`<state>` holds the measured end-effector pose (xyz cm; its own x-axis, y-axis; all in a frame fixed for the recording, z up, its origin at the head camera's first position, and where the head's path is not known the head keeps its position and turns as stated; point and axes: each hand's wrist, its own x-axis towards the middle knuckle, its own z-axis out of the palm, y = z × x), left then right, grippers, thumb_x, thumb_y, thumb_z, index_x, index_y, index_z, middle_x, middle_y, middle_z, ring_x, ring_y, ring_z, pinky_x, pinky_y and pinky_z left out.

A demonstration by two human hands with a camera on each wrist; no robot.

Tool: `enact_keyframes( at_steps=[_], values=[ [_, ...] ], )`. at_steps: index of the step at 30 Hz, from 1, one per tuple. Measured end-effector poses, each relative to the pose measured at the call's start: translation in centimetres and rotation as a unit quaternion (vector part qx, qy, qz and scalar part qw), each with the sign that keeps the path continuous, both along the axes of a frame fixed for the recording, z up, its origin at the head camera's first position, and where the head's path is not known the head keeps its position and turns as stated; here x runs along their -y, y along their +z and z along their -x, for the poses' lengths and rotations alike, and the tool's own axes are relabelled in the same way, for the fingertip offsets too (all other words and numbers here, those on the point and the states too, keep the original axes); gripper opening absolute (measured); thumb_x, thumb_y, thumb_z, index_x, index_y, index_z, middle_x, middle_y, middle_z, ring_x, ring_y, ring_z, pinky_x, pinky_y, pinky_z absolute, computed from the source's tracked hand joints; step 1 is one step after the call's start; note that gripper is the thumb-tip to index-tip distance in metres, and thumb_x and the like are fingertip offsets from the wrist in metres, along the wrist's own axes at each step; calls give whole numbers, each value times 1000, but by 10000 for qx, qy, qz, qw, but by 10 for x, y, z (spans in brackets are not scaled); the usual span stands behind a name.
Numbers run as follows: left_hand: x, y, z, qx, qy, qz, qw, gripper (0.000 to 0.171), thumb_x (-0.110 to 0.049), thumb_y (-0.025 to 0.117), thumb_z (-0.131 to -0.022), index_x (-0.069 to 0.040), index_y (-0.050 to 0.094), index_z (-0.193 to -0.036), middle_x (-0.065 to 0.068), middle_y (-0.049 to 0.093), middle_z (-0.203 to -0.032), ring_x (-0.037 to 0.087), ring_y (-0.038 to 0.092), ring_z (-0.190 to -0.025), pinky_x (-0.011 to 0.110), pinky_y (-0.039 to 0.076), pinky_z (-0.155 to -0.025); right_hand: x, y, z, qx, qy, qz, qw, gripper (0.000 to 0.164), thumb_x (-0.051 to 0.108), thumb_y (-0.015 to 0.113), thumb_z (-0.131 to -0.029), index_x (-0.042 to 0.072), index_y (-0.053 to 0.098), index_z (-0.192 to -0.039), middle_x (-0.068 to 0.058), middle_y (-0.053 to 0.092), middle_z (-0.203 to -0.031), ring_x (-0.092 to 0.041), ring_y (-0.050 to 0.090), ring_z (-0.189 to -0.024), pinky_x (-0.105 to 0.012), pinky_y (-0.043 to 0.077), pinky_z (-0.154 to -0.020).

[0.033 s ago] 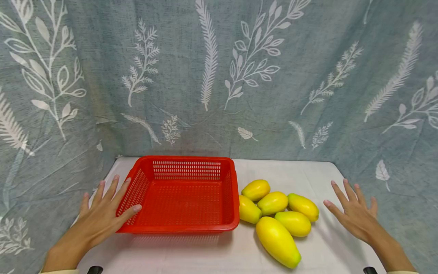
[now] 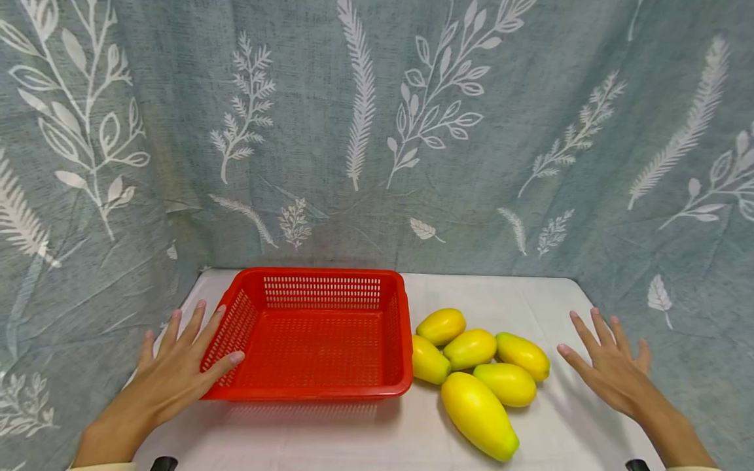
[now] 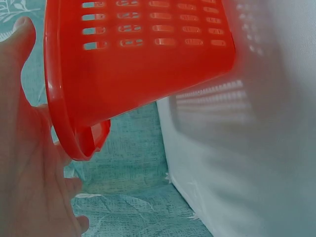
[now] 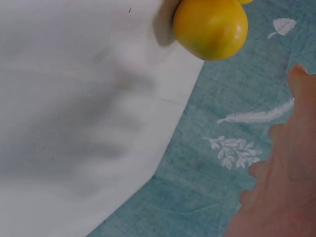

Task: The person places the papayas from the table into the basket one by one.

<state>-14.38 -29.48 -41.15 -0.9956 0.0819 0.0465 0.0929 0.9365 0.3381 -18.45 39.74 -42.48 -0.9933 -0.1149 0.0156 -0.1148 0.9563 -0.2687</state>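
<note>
A red plastic basket (image 2: 321,353) with slotted walls stands on the white table. My left hand (image 2: 173,373) is spread with straight fingers at its left side, the thumb overlapping the rim in the head view. In the left wrist view the palm (image 3: 29,163) is beside the basket's outer wall (image 3: 143,74). Several yellow papaya-like fruits with greenish tips lie right of the basket, the largest fruit (image 2: 478,415) nearest me. To their right my right hand (image 2: 615,366) hovers with fingers spread, holding nothing. In the right wrist view one fruit (image 4: 211,28) shows beyond that hand.
The white tabletop (image 2: 330,438) carries the basket and fruits. A grey-green cloth (image 2: 318,131) with white leaf prints hangs behind the table and along both sides. Two small dark objects, one of them (image 2: 163,464) at left, poke in at the bottom edge.
</note>
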Motion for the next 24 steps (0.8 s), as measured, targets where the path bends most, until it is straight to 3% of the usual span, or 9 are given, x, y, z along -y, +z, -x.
enact_keyframes(
  at_steps=[9,19,22,24],
  values=[
    [5,2,-3,142,54,-123,9998,98,-72,47,-102,-19,3,-172,22,-7,-176,58,-11,-156,81,-19,-114,-1,-2,-1,63,-4,45,10000,84,63,39,-110,22,0,-172,-24,-14,-175,-60,-13,-155,-92,-10,-104],
    [2,2,-3,-2,26,-119,9999,97,-70,49,-102,-18,7,-173,23,-1,-177,59,-3,-156,81,-14,-116,4,-1,-3,119,27,206,9997,84,62,40,-110,22,1,-172,-26,-10,-175,-60,-11,-155,-92,-10,-104],
    [3,1,-4,-58,18,-287,9996,98,-67,51,-103,-15,5,-172,24,0,-176,58,-1,-157,81,-11,-117,5,-2,-3,97,41,225,9997,84,61,40,-110,20,3,-172,-28,-7,-175,-61,-8,-155,-92,-8,-104],
    [4,0,-4,-135,-18,-559,9983,100,-63,54,-103,-8,5,-171,28,3,-175,59,3,-156,81,-5,-119,6,-3,-2,77,49,227,9997,84,61,41,-110,18,5,-172,-29,-5,-174,-61,-5,-155,-92,-6,-104]
  ],
)
